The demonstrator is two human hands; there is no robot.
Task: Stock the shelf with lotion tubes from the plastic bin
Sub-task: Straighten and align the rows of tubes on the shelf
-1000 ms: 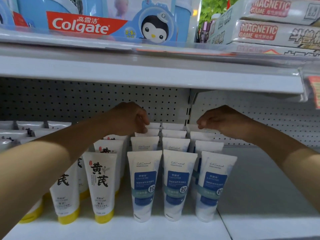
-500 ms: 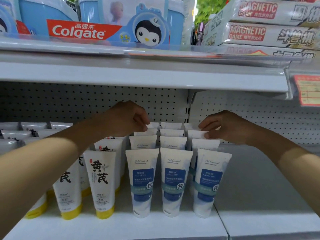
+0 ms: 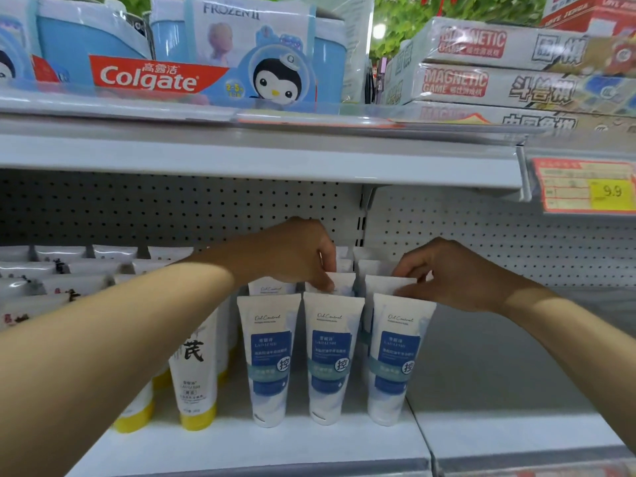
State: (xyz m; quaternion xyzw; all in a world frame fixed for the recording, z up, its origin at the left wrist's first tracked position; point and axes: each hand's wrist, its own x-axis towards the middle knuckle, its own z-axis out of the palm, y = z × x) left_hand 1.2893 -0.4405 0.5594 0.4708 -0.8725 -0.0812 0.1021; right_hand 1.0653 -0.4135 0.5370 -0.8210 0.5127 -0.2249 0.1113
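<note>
From the head camera, you reach both bare arms into a white store shelf (image 3: pixel 309 445) backed by perforated board (image 3: pixel 172 208). Your left hand (image 3: pixel 296 256) curls down over the middle row of blue-label lotion tubes (image 3: pixel 332 359), its thumb and fingers pinching the crimped top of the second tube in the middle row (image 3: pixel 342 282). Your right hand (image 3: pixel 454 273) comes in from the right, fingers bent and pinching the crimped top of the second tube in the right row (image 3: pixel 382 284), directly behind the front one.

The blue-label tubes stand cap-down in three rows running front to back, each front tube upright and just beside its neighbour; the far ends of the rows are partly hidden behind your hands. To their left, under your left forearm, stand white tubes with yellow caps (image 3: pixel 196 383) bearing large black characters, and more white tubes (image 3: pixel 69 266) fill the shelf farther left and back. The shelf section to the right of the blue-label rows shows bare board.

On the upper shelf (image 3: pixel 258 160) sit Colgate children's toothpaste packs (image 3: pixel 151 77) with a penguin figure, a Frozen II pack (image 3: pixel 241 32) behind them, and stacked Magnetic Game boxes (image 3: pixel 481 80) at right. An orange price tag (image 3: pixel 585 185) reading 9.9 hangs from the upper shelf edge at far right. The plastic bin does not appear in this view.
</note>
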